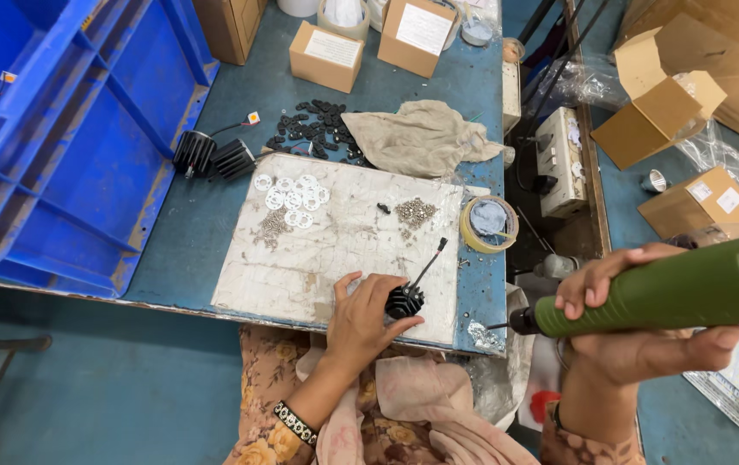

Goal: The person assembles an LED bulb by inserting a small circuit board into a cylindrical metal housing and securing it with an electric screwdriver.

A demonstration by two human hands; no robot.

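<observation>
Left hand [361,320] closed around black finned heat sink [405,301] on white board [335,250] near table [197,215] edge — right hand [636,331] gripping green electric screwdriver [670,293], raised well off to the side. Best: steady the sink, lower the bit square, press gently.

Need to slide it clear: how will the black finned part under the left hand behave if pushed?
The black finned part looks rigid, probably metal, so fairly heavy for its size. Round in outline, it could roll if tipped sideways. Its trailing wire may drag; the left hand steadies it while the right hand holds the green driver.
</observation>
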